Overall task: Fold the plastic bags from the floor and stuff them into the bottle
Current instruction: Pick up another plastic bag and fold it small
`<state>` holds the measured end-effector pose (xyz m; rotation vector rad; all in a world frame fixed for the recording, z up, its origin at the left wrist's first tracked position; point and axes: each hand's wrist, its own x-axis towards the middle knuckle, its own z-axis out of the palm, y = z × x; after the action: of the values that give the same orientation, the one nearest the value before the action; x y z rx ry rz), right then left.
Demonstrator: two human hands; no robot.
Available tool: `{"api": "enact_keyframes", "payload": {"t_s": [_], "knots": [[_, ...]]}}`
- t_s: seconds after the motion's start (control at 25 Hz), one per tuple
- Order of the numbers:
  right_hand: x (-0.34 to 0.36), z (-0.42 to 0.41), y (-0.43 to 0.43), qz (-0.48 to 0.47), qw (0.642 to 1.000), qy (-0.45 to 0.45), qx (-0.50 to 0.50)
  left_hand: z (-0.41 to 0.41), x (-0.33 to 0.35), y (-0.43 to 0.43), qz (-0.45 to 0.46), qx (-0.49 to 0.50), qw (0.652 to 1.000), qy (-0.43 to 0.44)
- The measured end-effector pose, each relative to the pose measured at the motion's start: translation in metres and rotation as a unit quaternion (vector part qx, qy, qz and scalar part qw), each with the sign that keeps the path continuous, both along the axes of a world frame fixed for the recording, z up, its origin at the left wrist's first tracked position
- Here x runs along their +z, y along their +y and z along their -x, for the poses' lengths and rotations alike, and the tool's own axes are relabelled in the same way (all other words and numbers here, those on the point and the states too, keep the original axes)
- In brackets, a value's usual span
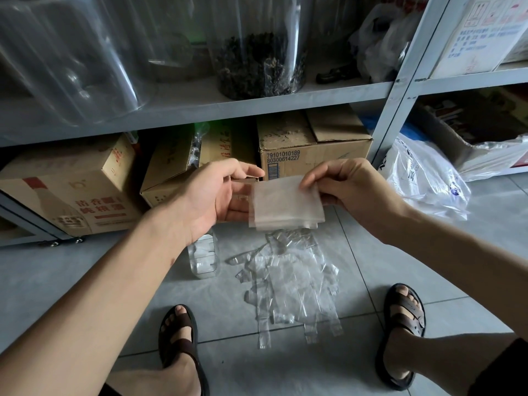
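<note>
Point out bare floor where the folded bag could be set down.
Free: the tiles left of the bottle, in front of the cardboard boxes, and the tiles between the right sandal and the white bag. Crowded: the centre, under the loose bags.

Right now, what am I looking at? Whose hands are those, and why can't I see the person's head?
There is no machine here, only a person. The camera sits on their head and looks down, so you see what they see: two arms, two hands and their feet in sandals.

The left hand and the right hand hold a folded plastic bag between them. It is a flat, cloudy square, pinched at its edges by the fingers.

Below it, on the grey tile floor, lies a pile of clear plastic bags waiting to be folded. Beside the pile, to its left, stands a clear bottle, partly hidden behind the left wrist.

Behind everything is a shelf with cardboard boxes under it.
</note>
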<state>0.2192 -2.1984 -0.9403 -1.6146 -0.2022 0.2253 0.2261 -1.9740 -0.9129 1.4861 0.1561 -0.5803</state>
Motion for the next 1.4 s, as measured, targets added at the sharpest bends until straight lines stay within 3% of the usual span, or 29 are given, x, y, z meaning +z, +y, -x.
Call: {"api": "enact_keyframes", "payload": {"t_s": [0.36, 0.56, 0.76, 1.04, 1.28, 1.4], "knots": [[0.0, 0.003, 0.005, 0.073, 0.994, -0.075, -0.005, 0.003, -0.009, -0.006, -0.104, 0.015, 0.993, -0.046], [0.003, -0.001, 0.003, -0.034, 0.999, 0.005, -0.023, 0.006, -0.009, -0.008, -0.097, 0.018, 0.991, -0.086], [-0.001, 0.006, 0.011, 0.037, 0.999, -0.003, -0.026, 0.008, -0.01, -0.013, -0.097, 0.013, 0.991, -0.096], [-0.002, 0.001, 0.006, -0.005, 0.995, 0.01, -0.096, 0.009, -0.007, -0.012, -0.073, 0.056, 0.993, -0.079], [-0.009, 0.006, 0.01, -0.068, 0.992, 0.108, 0.001, 0.005, -0.009, -0.011, -0.058, 0.095, 0.99, -0.085], [-0.008, 0.005, 0.012, -0.086, 0.989, 0.114, -0.029, 0.004, -0.01, -0.008, -0.059, 0.102, 0.99, -0.082]]}}
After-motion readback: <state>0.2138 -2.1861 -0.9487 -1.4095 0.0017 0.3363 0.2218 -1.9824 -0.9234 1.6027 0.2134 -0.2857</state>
